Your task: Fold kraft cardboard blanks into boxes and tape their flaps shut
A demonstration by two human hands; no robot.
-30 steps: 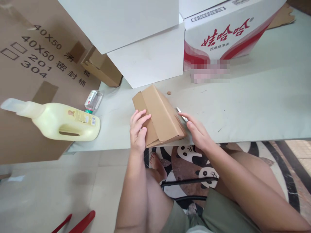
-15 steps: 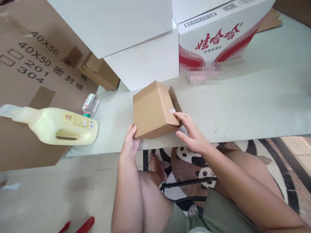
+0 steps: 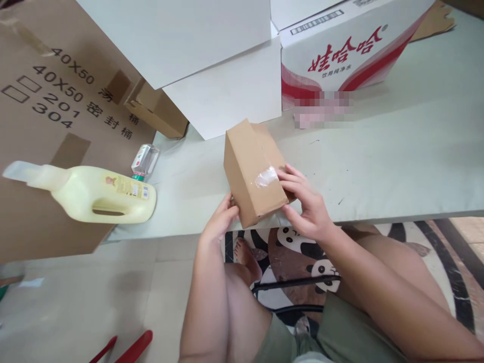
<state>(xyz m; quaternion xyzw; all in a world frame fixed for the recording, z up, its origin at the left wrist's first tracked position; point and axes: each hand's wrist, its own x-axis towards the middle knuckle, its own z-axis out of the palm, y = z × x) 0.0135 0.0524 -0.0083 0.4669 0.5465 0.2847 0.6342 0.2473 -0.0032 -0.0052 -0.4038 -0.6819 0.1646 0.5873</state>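
Note:
A small brown cardboard box (image 3: 242, 174) is tilted at the front edge of the cloth-covered table (image 3: 359, 176), between my two hands. A piece of clear tape (image 3: 266, 176) shines on the face turned toward me. My left hand (image 3: 221, 219) grips the box's lower left corner, with the thumb on the side and some fingers hidden beneath. On the right edge, by a flap, rests my right hand (image 3: 308, 204), fingers bent around the cardboard and thumb near the lower corner.
White cartons (image 3: 227, 91) stand behind the box, beside a red-and-white water carton (image 3: 336, 60). To the left are a yellow jug (image 3: 109, 194), a clear bottle (image 3: 145, 160) and a large printed carton (image 3: 45, 131). Red-handled objects (image 3: 134, 348) lie low on the left.
The box has turned so its taped face now points toward me, and its open flap is less visible. My right hand has closed further around its right edge.

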